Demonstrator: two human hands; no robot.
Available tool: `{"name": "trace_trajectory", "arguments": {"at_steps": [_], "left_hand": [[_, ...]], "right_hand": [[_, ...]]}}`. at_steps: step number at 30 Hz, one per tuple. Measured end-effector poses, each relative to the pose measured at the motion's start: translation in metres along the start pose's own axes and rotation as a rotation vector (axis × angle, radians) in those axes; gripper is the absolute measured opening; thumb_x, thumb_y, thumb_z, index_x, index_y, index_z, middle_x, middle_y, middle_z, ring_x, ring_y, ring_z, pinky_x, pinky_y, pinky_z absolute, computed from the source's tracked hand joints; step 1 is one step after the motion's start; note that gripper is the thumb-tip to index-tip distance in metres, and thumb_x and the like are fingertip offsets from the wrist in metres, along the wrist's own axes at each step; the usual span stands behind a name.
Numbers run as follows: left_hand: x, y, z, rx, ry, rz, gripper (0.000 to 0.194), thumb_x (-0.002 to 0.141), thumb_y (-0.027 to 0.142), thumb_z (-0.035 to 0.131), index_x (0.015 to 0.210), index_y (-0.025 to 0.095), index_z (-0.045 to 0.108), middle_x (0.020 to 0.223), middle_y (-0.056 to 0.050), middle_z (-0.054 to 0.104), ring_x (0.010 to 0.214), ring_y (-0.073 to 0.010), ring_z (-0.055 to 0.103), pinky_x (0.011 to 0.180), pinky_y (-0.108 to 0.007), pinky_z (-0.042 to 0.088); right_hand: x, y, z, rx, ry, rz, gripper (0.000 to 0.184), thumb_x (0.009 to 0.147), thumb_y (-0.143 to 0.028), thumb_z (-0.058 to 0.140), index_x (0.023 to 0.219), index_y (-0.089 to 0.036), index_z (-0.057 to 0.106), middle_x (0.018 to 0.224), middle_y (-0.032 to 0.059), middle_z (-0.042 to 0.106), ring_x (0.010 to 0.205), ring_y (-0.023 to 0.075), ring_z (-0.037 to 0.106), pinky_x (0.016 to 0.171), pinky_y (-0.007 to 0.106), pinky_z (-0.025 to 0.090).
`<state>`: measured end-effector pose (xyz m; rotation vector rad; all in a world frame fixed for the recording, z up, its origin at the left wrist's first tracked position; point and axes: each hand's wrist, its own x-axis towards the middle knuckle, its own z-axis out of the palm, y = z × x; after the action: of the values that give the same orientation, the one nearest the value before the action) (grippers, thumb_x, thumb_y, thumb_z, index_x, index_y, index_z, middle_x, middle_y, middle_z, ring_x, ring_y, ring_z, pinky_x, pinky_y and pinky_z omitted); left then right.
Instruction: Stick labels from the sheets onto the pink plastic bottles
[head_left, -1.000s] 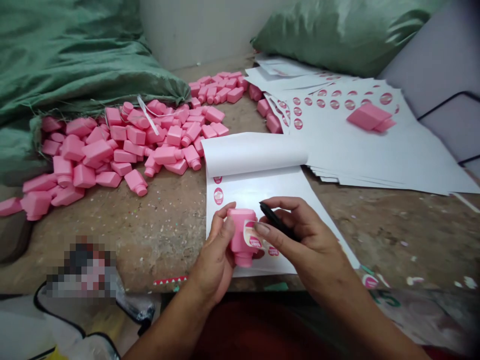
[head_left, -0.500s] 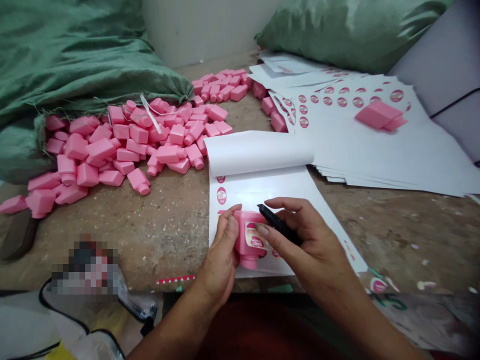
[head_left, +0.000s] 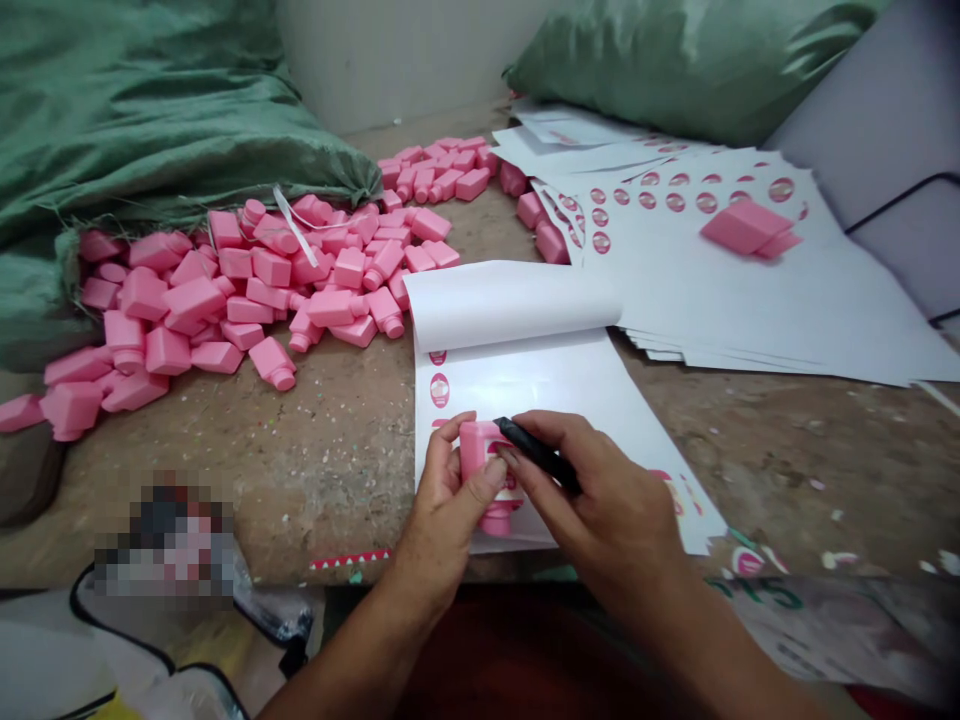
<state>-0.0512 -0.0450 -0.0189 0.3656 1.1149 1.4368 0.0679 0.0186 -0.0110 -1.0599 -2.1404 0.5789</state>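
A small pink bottle (head_left: 480, 455) is gripped in my left hand (head_left: 442, 505), cap end toward me, just above the near edge of a white sticker sheet (head_left: 525, 385). A label shows on the bottle's face. My right hand (head_left: 600, 505) holds a black pen-like tool (head_left: 536, 452) along its fingers while its fingertips press on the label. The sheet's top page is curled back, and a few round pink stickers show down its left edge.
A heap of pink bottles (head_left: 247, 290) spills from a green sack (head_left: 150, 130) at the left. More bottles (head_left: 439, 170) lie farther back. A stack of sticker sheets (head_left: 712, 270) at the right carries one pink bottle (head_left: 746, 228). A second green sack (head_left: 675, 60) lies behind.
My left thumb has come round onto the bottle's front, and my right fingers have pushed in over the label, covering most of it. The bottle stays in the same place.
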Motion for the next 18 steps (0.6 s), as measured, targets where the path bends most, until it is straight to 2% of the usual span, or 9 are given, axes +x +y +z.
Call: {"name": "trace_trajectory", "arguments": {"at_steps": [2,3,5,8,10,13,16,18], "left_hand": [[-0.001,0.001,0.0,-0.039,-0.004,-0.025,0.044,0.084,0.03,0.069,0.124,0.026,0.049,0.11,-0.005,0.066,0.096,-0.0174,0.063,0.085,-0.03,0.048],[-0.001,0.002,0.0,-0.06,-0.008,-0.046,0.045,0.083,0.03,0.07,0.123,0.026,0.048,0.108,-0.005,0.066,0.093,-0.0177,0.064,0.082,-0.031,0.049],[-0.002,0.003,0.0,-0.088,-0.022,-0.093,0.047,0.081,0.03,0.071,0.121,0.024,0.048,0.104,-0.005,0.066,0.088,-0.018,0.064,0.077,-0.031,0.05],[-0.004,0.005,0.001,-0.093,-0.041,-0.136,0.049,0.079,0.026,0.072,0.121,0.022,0.046,0.1,-0.004,0.065,0.083,-0.016,0.063,0.075,-0.031,0.051],[-0.005,0.005,0.002,-0.087,-0.041,-0.134,0.054,0.076,0.021,0.074,0.122,0.022,0.045,0.097,-0.003,0.064,0.079,-0.0129,0.061,0.075,-0.029,0.051],[-0.007,0.006,0.002,-0.067,-0.052,-0.134,0.062,0.07,0.013,0.076,0.121,0.023,0.044,0.097,-0.002,0.063,0.079,-0.0109,0.059,0.075,-0.027,0.05],[-0.01,0.007,0.002,-0.034,-0.053,-0.156,0.064,0.065,0.012,0.078,0.119,0.023,0.045,0.101,-0.002,0.063,0.083,-0.012,0.059,0.073,-0.026,0.049],[-0.012,0.009,0.003,-0.022,-0.057,-0.187,0.069,0.062,0.012,0.08,0.119,0.024,0.044,0.103,-0.003,0.063,0.088,-0.0141,0.061,0.075,-0.026,0.049]], "right_hand": [[0.001,0.005,-0.002,-0.081,0.014,-0.019,0.016,0.095,-0.034,0.052,0.099,-0.022,0.061,0.084,0.0058,0.069,0.067,0.0218,0.061,0.06,0.032,0.041],[0.002,0.008,-0.004,-0.067,0.008,0.017,0.017,0.094,-0.037,0.053,0.095,-0.022,0.061,0.079,0.005,0.068,0.064,0.0212,0.059,0.058,0.031,0.04],[0.005,0.012,-0.008,0.077,-0.031,0.161,0.018,0.091,-0.041,0.056,0.088,-0.023,0.059,0.07,0.0012,0.062,0.058,0.0186,0.055,0.054,0.029,0.038],[0.008,0.012,-0.012,0.43,-0.088,0.365,0.021,0.087,-0.043,0.058,0.081,-0.024,0.053,0.063,-0.0044,0.05,0.052,0.0138,0.048,0.048,0.025,0.036],[0.009,0.009,-0.011,0.6,-0.11,0.412,0.024,0.083,-0.042,0.064,0.077,-0.024,0.05,0.062,-0.0057,0.046,0.052,0.0123,0.045,0.047,0.024,0.036],[0.01,0.007,-0.004,0.685,-0.177,0.433,0.028,0.072,-0.038,0.075,0.08,-0.024,0.052,0.06,-0.0072,0.047,0.053,0.0123,0.045,0.049,0.024,0.037],[0.01,0.007,0.005,0.771,-0.222,0.467,0.025,0.074,-0.039,0.073,0.084,-0.022,0.059,0.063,-0.0054,0.052,0.055,0.0119,0.045,0.049,0.024,0.036],[0.011,0.009,0.01,0.861,-0.228,0.537,0.025,0.078,-0.043,0.07,0.081,-0.021,0.06,0.065,-0.0043,0.052,0.054,0.011,0.043,0.047,0.023,0.035]]}}
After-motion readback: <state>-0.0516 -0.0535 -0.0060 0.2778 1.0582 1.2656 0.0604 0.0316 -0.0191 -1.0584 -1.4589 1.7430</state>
